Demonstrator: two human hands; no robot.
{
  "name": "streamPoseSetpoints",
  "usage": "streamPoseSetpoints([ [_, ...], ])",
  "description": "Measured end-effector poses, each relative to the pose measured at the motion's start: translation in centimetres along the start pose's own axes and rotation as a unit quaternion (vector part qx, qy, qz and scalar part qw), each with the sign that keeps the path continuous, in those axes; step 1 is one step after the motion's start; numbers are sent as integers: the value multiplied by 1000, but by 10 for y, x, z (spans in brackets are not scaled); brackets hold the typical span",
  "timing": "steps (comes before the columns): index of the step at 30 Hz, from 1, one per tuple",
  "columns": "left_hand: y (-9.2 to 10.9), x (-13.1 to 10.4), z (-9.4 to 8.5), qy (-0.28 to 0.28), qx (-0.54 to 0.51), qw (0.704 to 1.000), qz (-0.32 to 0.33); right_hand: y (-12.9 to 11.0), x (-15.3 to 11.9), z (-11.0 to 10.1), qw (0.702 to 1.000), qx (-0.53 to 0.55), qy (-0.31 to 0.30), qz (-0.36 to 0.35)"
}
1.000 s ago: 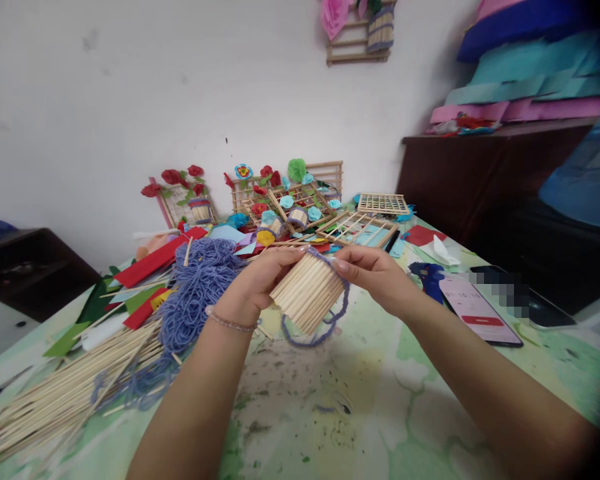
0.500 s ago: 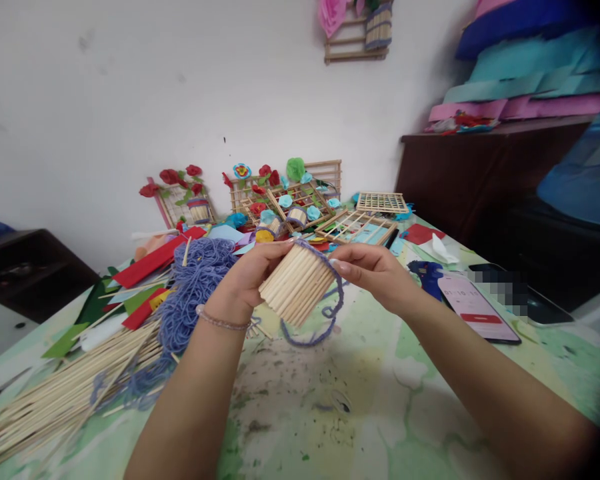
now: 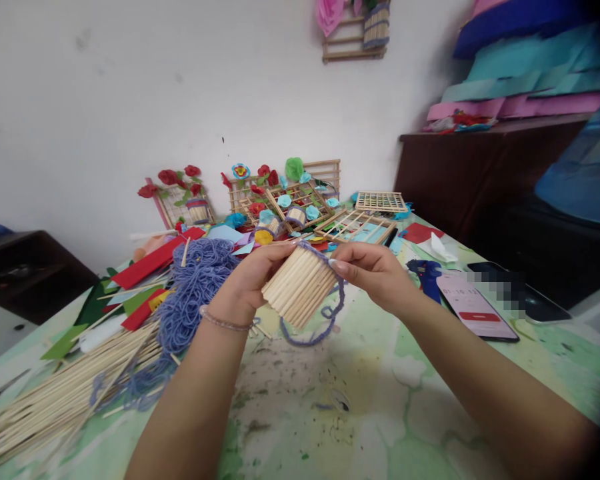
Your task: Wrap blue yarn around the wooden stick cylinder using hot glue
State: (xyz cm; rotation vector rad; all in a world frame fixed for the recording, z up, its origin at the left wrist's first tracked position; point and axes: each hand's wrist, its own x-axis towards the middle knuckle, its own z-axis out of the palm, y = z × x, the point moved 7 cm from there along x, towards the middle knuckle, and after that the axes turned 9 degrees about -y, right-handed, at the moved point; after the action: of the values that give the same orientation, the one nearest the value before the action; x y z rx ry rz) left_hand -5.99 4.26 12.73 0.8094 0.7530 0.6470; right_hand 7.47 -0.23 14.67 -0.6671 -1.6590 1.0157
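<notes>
Shifted slightly left since a second ago, the small panel of pale, round wooden sticks (image 3: pixel 300 287) sits tilted above the green-and-white patterned tabletop (image 3: pixel 380 400), gripped at its upper left by the curled left hand (image 3: pixel 264 272). Closed in a pinch, the right hand (image 3: pixel 373 272) holds its purple-blue yarn edging (image 3: pixel 314 251) at the upper right corner, while a loose purple-blue yarn strand (image 3: pixel 339 301) loops below.

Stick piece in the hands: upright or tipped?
Tipped: the stick piece slants, its sticks running from upper right down to lower left in the picture, purple yarn along the upper edge.
</notes>
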Motion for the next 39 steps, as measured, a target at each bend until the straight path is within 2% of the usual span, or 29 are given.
streamPoseSetpoints([
  [8,0,2,2,-36,8,999,7,-7,-1,-5,998,-46,-5,-36],
  [11,2,3,1,-40,14,999,13,-5,-1,-5,998,-50,3,-24],
  [18,6,6,0,-77,79,993,44,0,-2,-4,997,-71,13,-34],
  [25,4,6,1,-66,44,996,28,-1,-3,-4,991,-123,14,-44],
  [33,2,2,2,-42,6,999,11,-4,-3,-1,994,-82,-1,-75],
  [39,1,3,3,-42,6,999,13,2,-2,0,993,-94,20,-64],
])
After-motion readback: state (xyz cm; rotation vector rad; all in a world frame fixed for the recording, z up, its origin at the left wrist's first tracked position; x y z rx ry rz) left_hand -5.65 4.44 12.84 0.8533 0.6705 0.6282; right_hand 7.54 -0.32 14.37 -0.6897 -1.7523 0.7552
